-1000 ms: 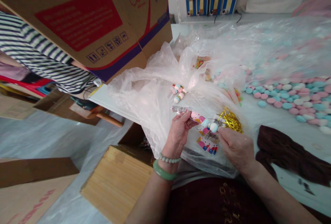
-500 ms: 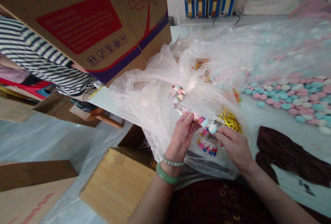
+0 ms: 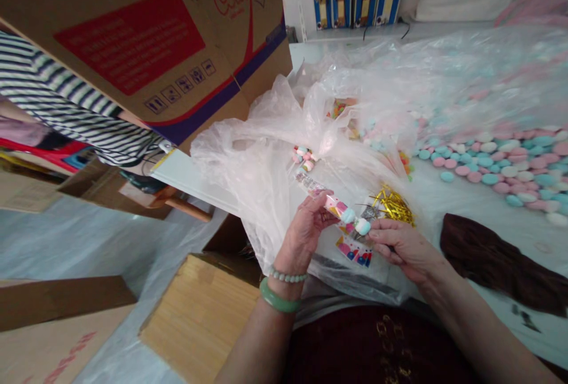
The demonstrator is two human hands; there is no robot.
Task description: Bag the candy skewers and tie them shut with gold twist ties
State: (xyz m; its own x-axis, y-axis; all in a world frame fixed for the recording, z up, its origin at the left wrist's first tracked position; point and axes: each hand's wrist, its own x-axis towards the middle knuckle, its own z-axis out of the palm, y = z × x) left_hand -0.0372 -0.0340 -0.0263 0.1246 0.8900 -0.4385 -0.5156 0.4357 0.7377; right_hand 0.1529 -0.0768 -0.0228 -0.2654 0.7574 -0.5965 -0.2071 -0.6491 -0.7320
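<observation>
On your left wrist (image 3: 289,263) you wear a pale green beaded bracelet (image 3: 287,277) and a thicker, smooth green bangle (image 3: 278,296) (the bangle sits nearer your elbow), while your dark maroon garment (image 3: 331,348) carries gold markings (image 3: 385,336), their shapes too blurred to read, down its front.

Passage to the left is barred by the tall carton (image 3: 177,97), and ahead by bunched plastic (image 3: 255,153). An open lane is offered between the loose sweets (image 3: 490,163) and the dark cloth (image 3: 497,265).

Pale table (image 3: 195,181): clear plastic (image 3: 261,168), pastel sweets (image 3: 490,178), gold strips (image 3: 394,205), dark brown cloth (image 3: 497,267).
</observation>
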